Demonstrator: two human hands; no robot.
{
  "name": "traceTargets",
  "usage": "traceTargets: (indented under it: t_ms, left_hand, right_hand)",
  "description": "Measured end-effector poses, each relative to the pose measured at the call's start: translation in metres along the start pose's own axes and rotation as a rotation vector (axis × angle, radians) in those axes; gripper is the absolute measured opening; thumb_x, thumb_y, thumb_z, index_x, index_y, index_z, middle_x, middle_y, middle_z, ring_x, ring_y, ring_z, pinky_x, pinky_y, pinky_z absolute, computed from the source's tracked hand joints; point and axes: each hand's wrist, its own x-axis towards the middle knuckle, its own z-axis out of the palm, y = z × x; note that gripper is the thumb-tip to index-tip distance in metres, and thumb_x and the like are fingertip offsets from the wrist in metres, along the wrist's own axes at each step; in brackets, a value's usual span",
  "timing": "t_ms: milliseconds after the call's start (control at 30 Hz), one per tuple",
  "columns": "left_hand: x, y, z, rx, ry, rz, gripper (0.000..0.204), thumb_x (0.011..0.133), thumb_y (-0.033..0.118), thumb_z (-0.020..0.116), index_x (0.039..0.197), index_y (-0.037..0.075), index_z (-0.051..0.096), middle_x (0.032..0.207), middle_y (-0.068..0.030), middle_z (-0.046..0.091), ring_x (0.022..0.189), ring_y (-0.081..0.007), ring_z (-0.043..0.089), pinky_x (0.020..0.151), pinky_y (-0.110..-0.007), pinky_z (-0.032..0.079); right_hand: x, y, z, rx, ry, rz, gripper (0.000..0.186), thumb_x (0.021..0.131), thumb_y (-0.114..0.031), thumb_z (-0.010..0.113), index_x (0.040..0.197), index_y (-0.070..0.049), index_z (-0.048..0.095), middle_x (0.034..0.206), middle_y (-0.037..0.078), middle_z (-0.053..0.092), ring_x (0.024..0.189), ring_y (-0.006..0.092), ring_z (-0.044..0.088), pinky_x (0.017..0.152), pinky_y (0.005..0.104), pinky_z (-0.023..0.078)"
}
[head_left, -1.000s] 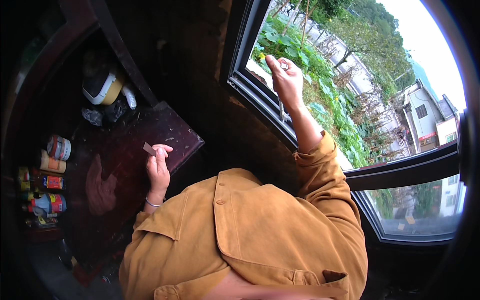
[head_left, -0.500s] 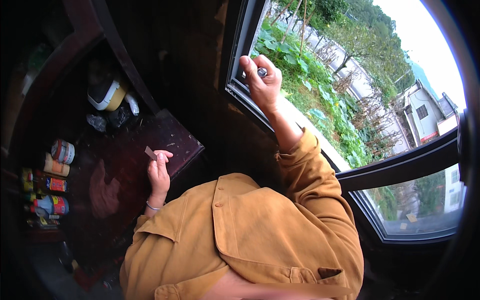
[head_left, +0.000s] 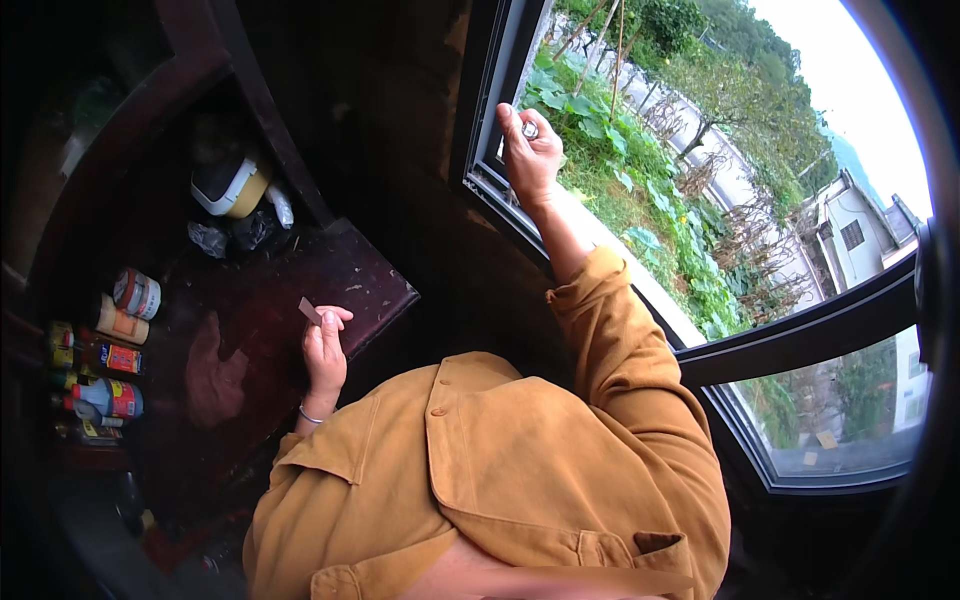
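My left hand (head_left: 325, 352) pinches a small flat brownish strip (head_left: 310, 312) between thumb and fingers, over the near corner of the dark table. What the strip is made of I cannot tell. At the window, my right hand (head_left: 530, 165) is closed in a fist around a tool, and only its round metallic end (head_left: 530, 130) shows above the fingers. The rest of that tool is hidden in the grip. The fist is raised beside the dark window frame (head_left: 487, 110); whether it touches the frame I cannot tell.
The dark red table (head_left: 370, 275) bears a reddish cloth-like patch (head_left: 215, 370). Several jars and bottles (head_left: 120, 357) line its left side. Toward the back are a white and yellow container (head_left: 232, 188) and crumpled plastic bags (head_left: 208, 238). An opened window sash (head_left: 830, 410) stands at right.
The whole view has shifted slightly, so table and window sit a little further right and lower. My right fist has tilted slightly at the window; both hands keep their holds.
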Motion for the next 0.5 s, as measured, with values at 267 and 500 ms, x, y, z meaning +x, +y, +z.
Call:
traceTargets:
  t_ms: [267, 500]
  left_hand:
    - [-0.004, -0.003, -0.011, 0.023, 0.018, -0.002, 0.033, 0.099, 0.017, 0.034, 0.079, 0.0, 0.054, 0.081, -0.0053, 0.057, 0.072, -0.0146, 0.046, 0.068, -0.028, 0.04]
    - [0.002, 0.006, -0.002, 0.035, -0.051, 0.019, 0.032, 0.099, 0.019, 0.035, 0.082, 0.0, 0.056, 0.081, -0.0051, 0.056, 0.072, -0.0143, 0.046, 0.068, -0.028, 0.04]
  right_hand:
    - [-0.006, -0.076, -0.028, 0.036, -0.103, 0.11, 0.033, 0.087, -0.03, 0.065, 0.065, -0.009, 0.052, 0.051, -0.005, 0.046, 0.044, 0.0023, 0.04, 0.041, 0.0185, 0.031]
    - [-0.03, -0.091, -0.064, -0.258, -0.338, 0.373, 0.039, 0.085, -0.038, 0.065, 0.063, -0.012, 0.047, 0.047, -0.007, 0.04, 0.04, 0.0023, 0.036, 0.037, 0.0197, 0.026]
